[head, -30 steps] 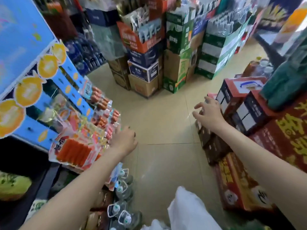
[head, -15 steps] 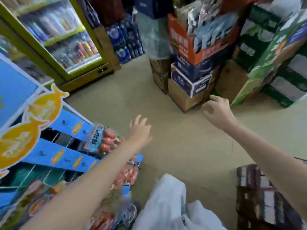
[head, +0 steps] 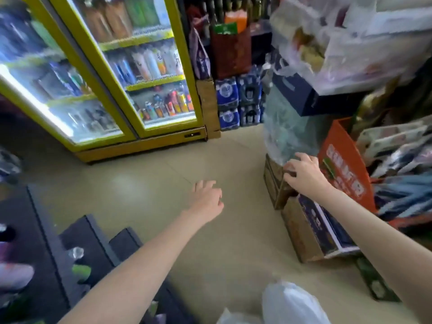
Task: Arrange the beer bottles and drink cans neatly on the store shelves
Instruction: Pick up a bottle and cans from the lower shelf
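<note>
Bottles and cans (head: 163,106) stand in rows behind the glass doors of the tall yellow-framed drinks fridge (head: 149,146), well ahead of and above the left hand (head: 207,202); shrink-wrapped blue packs of bottles (head: 238,99) are stacked on the floor beyond both hands, beside the fridge. Just past the right hand (head: 304,174) rises a clear plastic-wrapped bundle of greenish bottles (head: 287,127), sitting on brown cardboard cartons (head: 301,228). To the right of that hand stands an orange cardboard display box (head: 343,169).

Glass beer bottles are likely heavy, stiff, breakable and slick if chilled, best taken round the body rather than the neck; cans are probably lighter and dent easily, so take them round the middle. A wrapped bundle would need lifting from underneath, since film can tear.

The right hand rests, fingers curled, on the top edge of a carton at the foot of the bundle; whether it truly grips is unclear. The left hand hangs over bare floor, fingers loosely bent, holding nothing.

White characters mark the orange box, and the blue packs carry a round logo; both are too blurred to read.
</note>
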`<state>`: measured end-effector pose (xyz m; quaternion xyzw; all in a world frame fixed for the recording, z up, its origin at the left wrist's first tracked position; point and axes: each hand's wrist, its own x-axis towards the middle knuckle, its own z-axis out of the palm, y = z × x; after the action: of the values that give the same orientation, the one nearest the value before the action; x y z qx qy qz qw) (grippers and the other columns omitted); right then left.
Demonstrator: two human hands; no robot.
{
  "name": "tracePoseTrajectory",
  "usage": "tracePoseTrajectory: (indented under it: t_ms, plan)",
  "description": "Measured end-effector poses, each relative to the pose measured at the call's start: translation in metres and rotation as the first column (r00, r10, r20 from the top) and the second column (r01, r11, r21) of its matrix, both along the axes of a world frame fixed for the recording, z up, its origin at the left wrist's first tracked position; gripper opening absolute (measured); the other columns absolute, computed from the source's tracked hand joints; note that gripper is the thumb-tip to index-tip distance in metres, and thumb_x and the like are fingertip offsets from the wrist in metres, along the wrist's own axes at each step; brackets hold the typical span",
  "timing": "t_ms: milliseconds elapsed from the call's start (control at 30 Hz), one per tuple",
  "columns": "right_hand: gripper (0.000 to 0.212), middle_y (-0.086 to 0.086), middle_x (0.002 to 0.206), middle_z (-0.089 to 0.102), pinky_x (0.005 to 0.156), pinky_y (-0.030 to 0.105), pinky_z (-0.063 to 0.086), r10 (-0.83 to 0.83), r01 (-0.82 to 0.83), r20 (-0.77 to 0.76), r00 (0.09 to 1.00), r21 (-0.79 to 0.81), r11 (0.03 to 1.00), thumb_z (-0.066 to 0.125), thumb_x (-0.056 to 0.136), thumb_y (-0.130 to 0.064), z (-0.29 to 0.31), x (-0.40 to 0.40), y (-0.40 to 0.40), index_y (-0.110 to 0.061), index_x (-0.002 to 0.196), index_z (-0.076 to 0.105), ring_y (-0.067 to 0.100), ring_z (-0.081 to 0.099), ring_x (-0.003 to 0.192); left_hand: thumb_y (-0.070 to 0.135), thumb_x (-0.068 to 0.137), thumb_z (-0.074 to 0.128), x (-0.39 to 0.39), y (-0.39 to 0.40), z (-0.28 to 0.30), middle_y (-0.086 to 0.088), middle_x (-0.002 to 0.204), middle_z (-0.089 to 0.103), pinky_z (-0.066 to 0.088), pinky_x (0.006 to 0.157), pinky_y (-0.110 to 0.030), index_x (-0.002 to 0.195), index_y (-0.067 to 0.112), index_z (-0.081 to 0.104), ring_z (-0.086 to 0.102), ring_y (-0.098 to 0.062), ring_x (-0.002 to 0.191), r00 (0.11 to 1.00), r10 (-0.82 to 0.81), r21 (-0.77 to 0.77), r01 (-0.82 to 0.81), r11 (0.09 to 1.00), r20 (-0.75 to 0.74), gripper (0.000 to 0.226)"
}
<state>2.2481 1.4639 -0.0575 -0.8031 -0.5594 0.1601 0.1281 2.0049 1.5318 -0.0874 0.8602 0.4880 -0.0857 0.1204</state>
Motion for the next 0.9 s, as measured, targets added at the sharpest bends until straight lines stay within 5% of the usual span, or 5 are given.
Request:
tracePoseTrajectory:
  t_ms: [167, 300, 600, 767, 900]
  plan:
    - [0.025, 0.021, 0.116, 0.057, 0.103, 0.044, 0.031, 0.203, -0.201, -0.013, 0.979, 0.071, 0.977, 0.049, 0.092, -0.012, -0.011, 0.004, 0.198, 0.000, 0.109, 0.063, 0.037, 0.046, 0.115, 0.024, 0.093, 0.047, -0.018, 0.122, 0.003, -0.012, 0.142, 0.040, 0.021, 0.112, -0.041, 0.117, 0.011, 0.059, 0.030, -0.031, 0.134, 0.963, 0.260, 0.009, -0.260, 0.966, -0.074, 0.030]
    - [0.020, 0.024, 0.104, 0.064, 0.093, 0.045, 0.042, 0.412, -0.397, -0.106, 0.905, 0.136, 0.908, 0.053, 0.088, -0.007, -0.003, -0.061, 0.343, 0.006, 0.095, 0.067, 0.039, 0.056, 0.102, 0.019, 0.094, 0.043, -0.084, 0.168, 0.007, -0.010, 0.133, 0.046, 0.030, 0.104, -0.039, 0.122, 0.010, 0.055, 0.041, -0.031, 0.124, 0.815, 0.526, -0.068, -0.556, 0.829, -0.243, 0.032]
    - [0.041, 0.025, 0.123, 0.052, 0.100, 0.030, 0.029, 0.943, -0.924, -0.104, 0.317, 0.189, 0.332, 0.052, 0.080, -0.039, 0.022, -0.347, 0.510, -0.005, 0.094, 0.070, 0.037, 0.042, 0.123, 0.012, 0.083, 0.058, -0.275, 0.203, 0.028, -0.005, 0.123, 0.055, 0.038, 0.092, -0.038, 0.098, 0.011, 0.069, 0.048, -0.032, 0.114, 0.234, 0.965, 0.353, -0.918, 0.181, 0.113, 0.019]
    - [0.026, 0.022, 0.123, 0.055, 0.105, 0.033, 0.031, 0.960, -0.961, -0.261, 0.099, 0.225, 0.160, 0.069, 0.080, -0.039, 0.045, -0.451, 0.576, -0.013, 0.081, 0.070, 0.029, 0.043, 0.127, -0.001, 0.054, 0.077, -0.343, 0.277, 0.059, -0.011, 0.098, 0.065, 0.051, 0.071, -0.037, 0.070, 0.012, 0.065, 0.063, -0.032, 0.083, 0.385, 0.892, 0.518, -0.827, 0.220, 0.235, 0.024]
    - [0.023, 0.011, 0.107, 0.062, 0.090, 0.034, 0.039, 0.945, -0.942, -0.325, 0.022, 0.309, 0.129, 0.065, 0.082, -0.044, 0.091, -0.535, 0.623, -0.022, 0.077, 0.062, 0.026, 0.054, 0.106, 0.017, 0.073, 0.044, -0.376, 0.304, 0.101, -0.009, 0.109, 0.061, 0.045, 0.080, -0.036, 0.081, 0.013, 0.066, 0.047, -0.021, 0.100, 0.331, 0.859, 0.637, -0.771, 0.008, 0.390, 0.023]
